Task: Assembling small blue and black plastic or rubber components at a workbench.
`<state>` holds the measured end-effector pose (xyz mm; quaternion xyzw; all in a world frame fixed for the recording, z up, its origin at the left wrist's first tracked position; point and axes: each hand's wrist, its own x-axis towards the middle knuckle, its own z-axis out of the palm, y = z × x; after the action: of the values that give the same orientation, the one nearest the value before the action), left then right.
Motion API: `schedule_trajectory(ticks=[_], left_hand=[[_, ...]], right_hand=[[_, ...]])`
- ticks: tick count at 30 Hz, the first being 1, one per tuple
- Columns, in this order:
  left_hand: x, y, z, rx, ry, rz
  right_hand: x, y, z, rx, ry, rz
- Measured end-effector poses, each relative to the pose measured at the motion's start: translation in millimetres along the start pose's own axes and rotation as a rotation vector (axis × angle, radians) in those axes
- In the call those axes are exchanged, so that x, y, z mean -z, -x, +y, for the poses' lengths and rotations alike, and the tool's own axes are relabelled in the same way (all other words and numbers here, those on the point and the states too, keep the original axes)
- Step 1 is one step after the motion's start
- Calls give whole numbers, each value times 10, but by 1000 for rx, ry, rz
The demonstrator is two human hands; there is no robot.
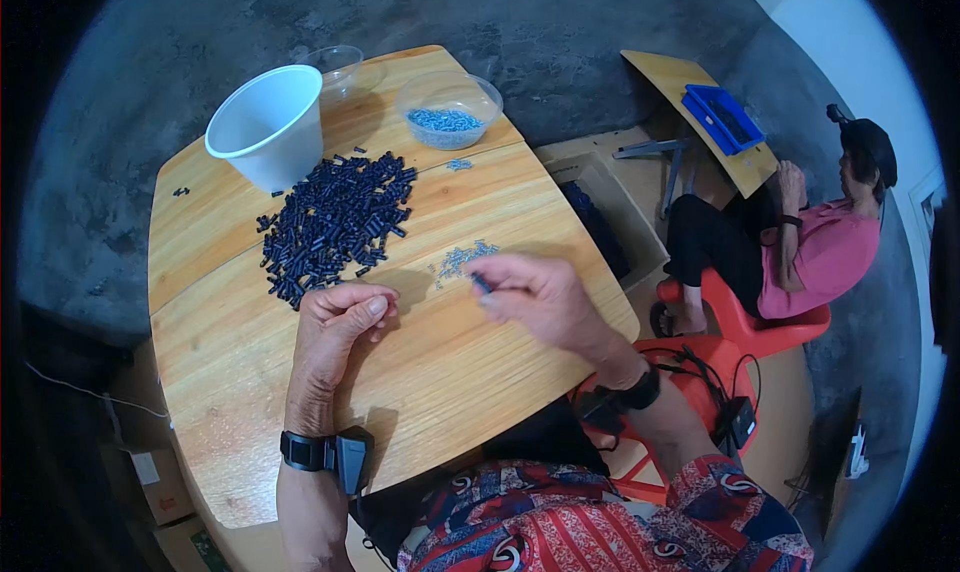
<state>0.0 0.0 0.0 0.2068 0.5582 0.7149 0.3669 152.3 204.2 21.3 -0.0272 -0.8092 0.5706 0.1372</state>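
My right hand (545, 297) is closed in a pinch around a small black cylindrical part (481, 284), held over the table beside a small heap of silver screws (466, 258). To its left, my left hand (350, 317) is closed, thumb against the curled fingers, at the near edge of a big pile of black cylindrical parts (338, 217). Whatever the left fingers may hold is hidden. Both wrists wear dark bands with small black boxes.
A white bucket (268, 122), a clear bowl of screws (447, 117) and another clear bowl (338, 70) stand at the table's far side. Beyond the right edge are an open box (610, 212), red stools (690, 372) with cables, and a seated person (820, 252) by a blue tray (725, 120).
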Motion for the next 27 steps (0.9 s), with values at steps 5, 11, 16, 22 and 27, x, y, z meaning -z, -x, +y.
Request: schedule_trajectory(ticks=[5,11,16,22,27], left_hand=[[1,5,-60,-126,-87,116],[-63,-40,12,-282,-292,204],[65,-69,-63,-499,-679,207],[44,-108,20,-742,-941,296],[104,-146,-60,-727,-1046,322]], right_hand=[[772,62,130,-134,-156,297],[1964,-27,746,-313,79,523],[2319,-15,1294,-539,215,483],[1782,-108,564,-368,38,393],[808,-525,-46,-89,42,-35]])
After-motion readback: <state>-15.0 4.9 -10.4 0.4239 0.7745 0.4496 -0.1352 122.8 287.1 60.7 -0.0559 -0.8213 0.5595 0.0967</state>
